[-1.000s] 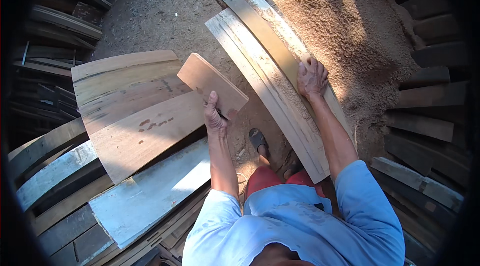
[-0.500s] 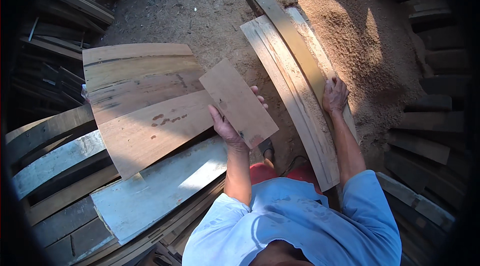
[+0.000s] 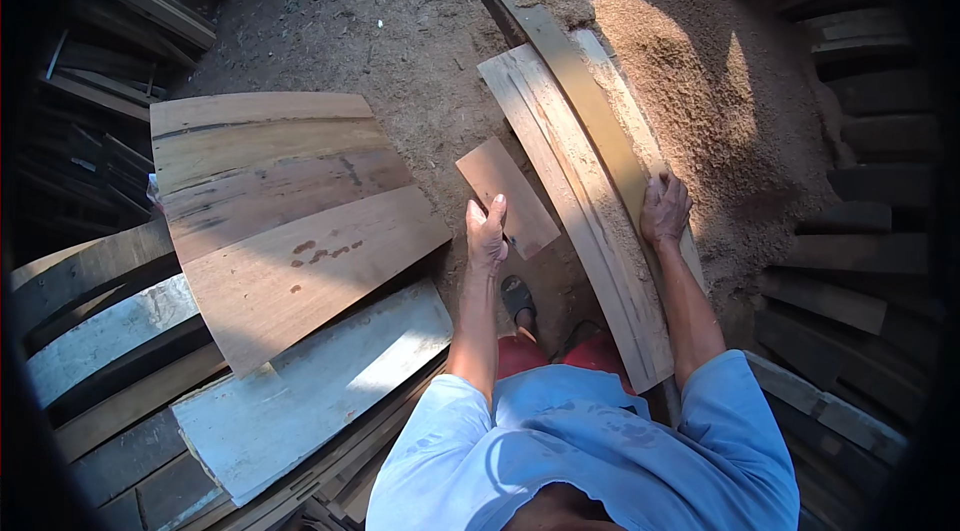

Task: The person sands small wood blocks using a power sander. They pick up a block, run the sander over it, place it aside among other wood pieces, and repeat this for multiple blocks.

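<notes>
My left hand [image 3: 488, 233] has its thumb and forefinger apart and overlaps the left edge of a small rectangular board [image 3: 520, 201]. That board looks lower down, beyond the hand, and I see no fingers round it. My right hand [image 3: 664, 211] is closed on the near end of a long yellowish-brown wooden strip [image 3: 585, 96]. The strip lies along a pale plank [image 3: 575, 206] dusted with sawdust; the fingertips are partly hidden.
To the left, wide boards [image 3: 290, 201] lie side by side above a whitish panel [image 3: 320, 381]. A sawdust heap [image 3: 690, 71] rises on the right. Stacked timber [image 3: 850, 251] lines both sides. My sandalled foot [image 3: 518, 299] is on the ground below.
The small board has moved away from me and looks smaller, and my left hand's fingers have come off its far edge. My right hand stays on the strip.
</notes>
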`<act>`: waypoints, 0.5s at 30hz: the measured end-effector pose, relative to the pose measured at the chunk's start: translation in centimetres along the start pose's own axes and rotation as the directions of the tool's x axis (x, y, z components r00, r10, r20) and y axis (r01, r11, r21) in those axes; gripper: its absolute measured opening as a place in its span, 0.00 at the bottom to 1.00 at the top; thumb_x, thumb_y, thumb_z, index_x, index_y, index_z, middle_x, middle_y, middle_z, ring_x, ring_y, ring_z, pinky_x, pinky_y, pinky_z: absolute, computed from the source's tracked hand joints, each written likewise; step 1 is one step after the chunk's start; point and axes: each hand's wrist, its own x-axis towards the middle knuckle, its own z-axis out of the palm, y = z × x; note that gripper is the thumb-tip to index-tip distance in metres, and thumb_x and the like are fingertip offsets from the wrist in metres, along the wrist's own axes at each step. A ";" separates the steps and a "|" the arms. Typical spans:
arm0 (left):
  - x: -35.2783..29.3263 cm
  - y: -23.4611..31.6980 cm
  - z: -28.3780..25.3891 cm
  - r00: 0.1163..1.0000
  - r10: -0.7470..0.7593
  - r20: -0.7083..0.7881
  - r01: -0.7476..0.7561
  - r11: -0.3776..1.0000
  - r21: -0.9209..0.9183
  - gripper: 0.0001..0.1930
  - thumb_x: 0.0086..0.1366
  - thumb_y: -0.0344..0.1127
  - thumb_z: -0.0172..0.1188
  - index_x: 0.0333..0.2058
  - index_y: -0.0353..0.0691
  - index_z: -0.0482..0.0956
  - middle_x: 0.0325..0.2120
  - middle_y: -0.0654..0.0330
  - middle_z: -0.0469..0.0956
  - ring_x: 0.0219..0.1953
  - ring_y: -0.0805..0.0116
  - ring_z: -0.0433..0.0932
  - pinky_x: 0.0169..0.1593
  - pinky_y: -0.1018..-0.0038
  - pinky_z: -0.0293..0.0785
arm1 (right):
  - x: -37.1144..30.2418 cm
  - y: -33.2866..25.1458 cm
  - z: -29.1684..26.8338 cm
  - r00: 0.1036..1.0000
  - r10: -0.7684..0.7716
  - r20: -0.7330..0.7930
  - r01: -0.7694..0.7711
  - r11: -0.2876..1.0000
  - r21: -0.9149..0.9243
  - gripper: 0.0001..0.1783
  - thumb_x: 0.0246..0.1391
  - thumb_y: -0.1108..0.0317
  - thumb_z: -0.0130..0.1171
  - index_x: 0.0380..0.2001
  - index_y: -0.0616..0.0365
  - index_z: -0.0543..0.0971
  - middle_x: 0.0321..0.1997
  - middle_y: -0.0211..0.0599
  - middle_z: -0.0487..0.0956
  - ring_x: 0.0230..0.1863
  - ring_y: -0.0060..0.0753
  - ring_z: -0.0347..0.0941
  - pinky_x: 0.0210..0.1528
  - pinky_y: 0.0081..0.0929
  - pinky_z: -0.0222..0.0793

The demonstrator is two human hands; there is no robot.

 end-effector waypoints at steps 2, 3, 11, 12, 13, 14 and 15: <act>0.9 -0.3 1.4 0.998 -0.056 0.004 0.056 0.998 0.011 0.27 0.69 0.37 0.64 0.60 0.33 0.64 0.55 0.51 0.74 0.57 0.64 0.73 0.62 0.65 0.69 | 0.0 0.9 0.2 1.000 -0.012 0.009 0.012 1.000 0.024 0.24 0.66 0.50 0.51 0.57 0.53 0.72 0.59 0.44 0.73 0.63 0.51 0.64 0.67 0.46 0.57; 1.1 -0.5 2.2 0.999 -0.042 0.010 0.042 0.999 0.012 0.27 0.69 0.37 0.64 0.61 0.33 0.63 0.56 0.51 0.73 0.57 0.64 0.72 0.63 0.65 0.68 | 0.3 1.3 0.3 1.000 -0.005 0.006 0.005 1.000 0.020 0.24 0.66 0.50 0.51 0.57 0.53 0.72 0.59 0.44 0.73 0.63 0.51 0.64 0.67 0.46 0.57; 1.4 -2.0 3.1 0.999 -0.029 0.041 0.027 0.999 0.037 0.34 0.68 0.43 0.67 0.63 0.33 0.61 0.58 0.52 0.72 0.59 0.62 0.71 0.65 0.62 0.66 | -0.1 0.8 0.3 0.999 0.034 0.021 -0.035 0.999 0.026 0.25 0.65 0.50 0.52 0.58 0.51 0.71 0.60 0.44 0.72 0.63 0.52 0.63 0.67 0.48 0.57; 2.2 -2.4 3.0 1.000 -0.004 0.001 0.003 0.995 0.104 0.37 0.66 0.48 0.69 0.63 0.32 0.61 0.58 0.53 0.72 0.59 0.61 0.72 0.64 0.62 0.67 | 0.0 0.8 0.3 0.999 0.028 0.020 -0.029 0.999 0.035 0.25 0.64 0.50 0.52 0.58 0.51 0.71 0.60 0.44 0.71 0.63 0.52 0.63 0.67 0.48 0.56; 3.1 -2.2 3.4 1.000 0.003 0.001 -0.003 0.994 0.110 0.38 0.65 0.49 0.70 0.63 0.32 0.61 0.57 0.53 0.73 0.59 0.61 0.72 0.64 0.62 0.67 | -0.1 1.0 0.3 0.999 0.031 0.018 -0.032 0.999 0.038 0.25 0.64 0.50 0.53 0.58 0.52 0.71 0.60 0.45 0.71 0.63 0.52 0.63 0.67 0.48 0.56; 4.3 -1.5 3.8 1.000 0.009 -0.002 -0.009 0.993 0.117 0.39 0.64 0.50 0.70 0.63 0.32 0.62 0.57 0.53 0.73 0.59 0.61 0.72 0.64 0.62 0.67 | 0.0 1.2 0.2 0.999 0.034 0.019 -0.035 0.998 0.043 0.25 0.64 0.50 0.53 0.58 0.52 0.71 0.60 0.45 0.71 0.63 0.52 0.63 0.67 0.48 0.56; 5.7 -0.7 4.2 1.000 0.015 -0.004 -0.014 0.992 0.125 0.40 0.63 0.51 0.71 0.63 0.32 0.63 0.57 0.53 0.74 0.59 0.61 0.72 0.64 0.62 0.67 | 0.2 1.3 0.1 0.999 0.045 0.017 -0.046 0.998 0.039 0.25 0.64 0.50 0.53 0.57 0.52 0.71 0.60 0.45 0.71 0.63 0.52 0.63 0.67 0.48 0.56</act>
